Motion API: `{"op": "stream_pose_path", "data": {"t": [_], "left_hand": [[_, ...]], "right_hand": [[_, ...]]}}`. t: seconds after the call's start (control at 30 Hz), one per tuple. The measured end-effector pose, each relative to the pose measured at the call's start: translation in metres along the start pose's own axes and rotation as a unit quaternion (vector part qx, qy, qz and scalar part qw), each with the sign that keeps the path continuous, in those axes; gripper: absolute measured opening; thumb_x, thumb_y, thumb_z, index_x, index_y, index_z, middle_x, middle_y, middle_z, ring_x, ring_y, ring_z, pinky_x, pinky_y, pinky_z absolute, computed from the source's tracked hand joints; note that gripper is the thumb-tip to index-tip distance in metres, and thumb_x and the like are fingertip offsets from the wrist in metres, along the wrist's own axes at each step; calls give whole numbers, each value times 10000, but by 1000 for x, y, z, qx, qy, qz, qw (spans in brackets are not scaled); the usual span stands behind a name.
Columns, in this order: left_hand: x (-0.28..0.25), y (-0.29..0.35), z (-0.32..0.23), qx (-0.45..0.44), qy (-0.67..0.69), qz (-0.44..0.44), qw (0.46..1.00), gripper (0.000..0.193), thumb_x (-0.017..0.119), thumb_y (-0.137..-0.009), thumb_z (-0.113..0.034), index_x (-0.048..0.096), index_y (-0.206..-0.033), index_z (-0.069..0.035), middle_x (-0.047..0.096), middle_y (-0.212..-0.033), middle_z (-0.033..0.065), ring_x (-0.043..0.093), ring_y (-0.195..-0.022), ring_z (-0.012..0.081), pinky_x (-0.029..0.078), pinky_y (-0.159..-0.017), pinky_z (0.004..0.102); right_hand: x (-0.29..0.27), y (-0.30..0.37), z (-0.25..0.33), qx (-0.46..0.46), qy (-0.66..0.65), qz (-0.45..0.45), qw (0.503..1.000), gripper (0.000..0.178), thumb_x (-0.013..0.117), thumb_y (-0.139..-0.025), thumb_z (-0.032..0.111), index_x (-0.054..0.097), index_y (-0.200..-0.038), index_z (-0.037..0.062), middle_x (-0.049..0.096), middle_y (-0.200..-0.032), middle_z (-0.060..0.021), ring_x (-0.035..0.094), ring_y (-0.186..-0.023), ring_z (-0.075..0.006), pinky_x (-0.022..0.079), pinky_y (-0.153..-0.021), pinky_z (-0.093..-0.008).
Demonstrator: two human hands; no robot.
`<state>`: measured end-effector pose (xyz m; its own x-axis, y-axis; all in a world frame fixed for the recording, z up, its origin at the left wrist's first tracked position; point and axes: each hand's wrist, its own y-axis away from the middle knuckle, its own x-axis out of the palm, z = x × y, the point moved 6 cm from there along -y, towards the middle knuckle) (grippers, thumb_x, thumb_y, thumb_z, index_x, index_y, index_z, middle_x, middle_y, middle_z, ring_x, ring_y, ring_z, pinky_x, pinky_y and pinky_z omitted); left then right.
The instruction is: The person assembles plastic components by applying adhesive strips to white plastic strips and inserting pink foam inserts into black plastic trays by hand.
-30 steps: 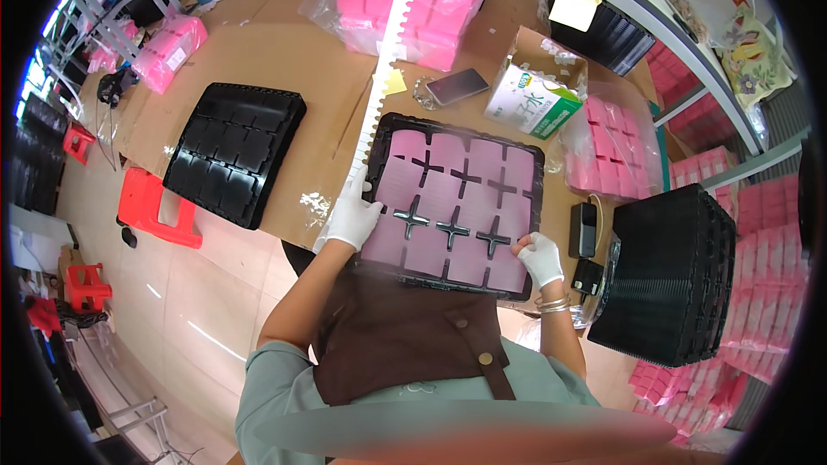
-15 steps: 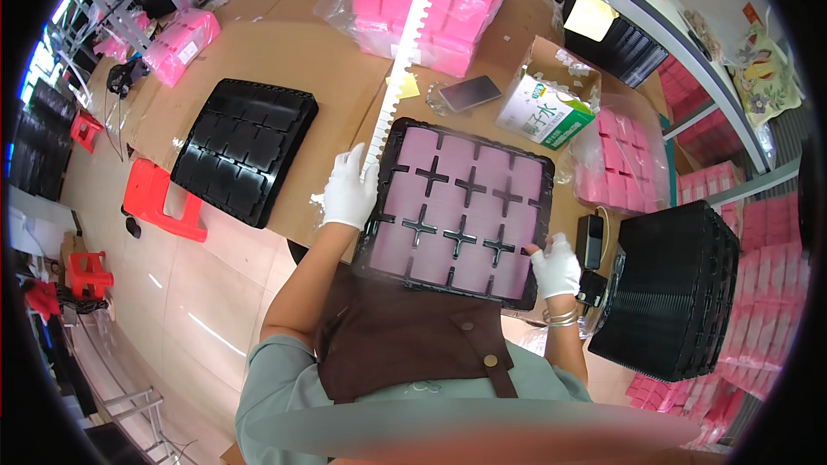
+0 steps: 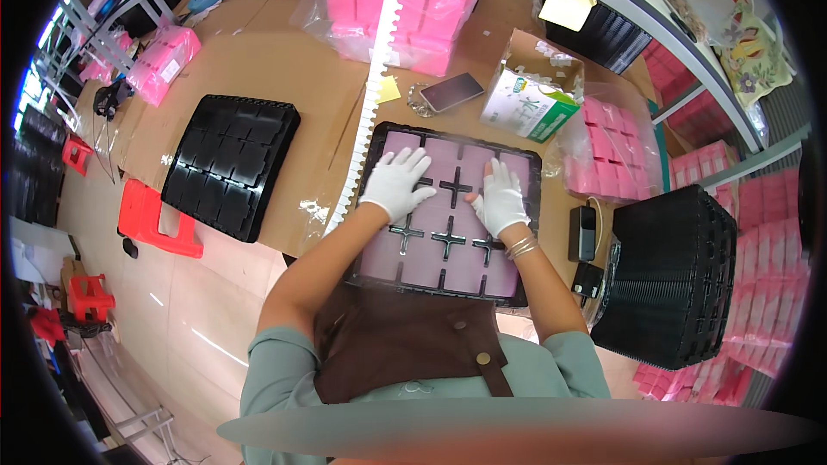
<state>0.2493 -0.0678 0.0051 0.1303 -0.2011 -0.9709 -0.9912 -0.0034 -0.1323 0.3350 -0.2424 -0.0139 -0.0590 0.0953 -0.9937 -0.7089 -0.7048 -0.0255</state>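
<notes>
Head view | gloved hands (image 3: 395,187) spread over lilac pieces (image 3: 422,263) in black tray (image 3: 536,181) | undersides hidden, contact unclear

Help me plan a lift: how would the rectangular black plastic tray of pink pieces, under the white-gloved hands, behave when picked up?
The tray probably holds its shape, given its moulded crosses and surrounding rim. It seems unlikely to roll, being flat. Its pink pieces, spread edge to edge, suggest balanced weight.

White gloves (image 3: 394,188) are worn with thin right-wrist bangles (image 3: 521,247). A dark brown, round-studded apron (image 3: 392,349) covers a grey-green short-sleeved top (image 3: 575,366).
</notes>
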Motion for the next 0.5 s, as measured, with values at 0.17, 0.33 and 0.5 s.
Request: {"op": "stream_pose_path", "data": {"t": [0.17,0.33,0.5], "left_hand": [[-5,11,20,-11,-44,-11,999,620,478,-863,-474,428,-1304,-42,388,-1386,136,359,-1277,282,243,-1072,407],[7,3,24,-80,-91,1,993,593,413,-898,-425,392,-1332,-22,363,-1402,152,331,-1295,284,206,-1085,419],[9,-5,20,-103,-121,-3,987,517,402,-887,-306,399,-1316,-17,375,-1391,158,342,-1286,287,208,-1081,435]], "right_hand": [[-2,4,2,11,-7,4,1000,792,543,-820,477,327,-1322,-96,323,-1392,-239,298,-1300,-362,192,-1087,-455],[-15,12,-18,94,25,27,995,832,521,-817,525,328,-1308,-119,322,-1376,-276,288,-1299,-376,184,-1087,-453],[-19,1,-34,95,27,23,995,848,498,-826,539,306,-1319,-123,309,-1385,-279,277,-1305,-376,178,-1091,-451]]}}
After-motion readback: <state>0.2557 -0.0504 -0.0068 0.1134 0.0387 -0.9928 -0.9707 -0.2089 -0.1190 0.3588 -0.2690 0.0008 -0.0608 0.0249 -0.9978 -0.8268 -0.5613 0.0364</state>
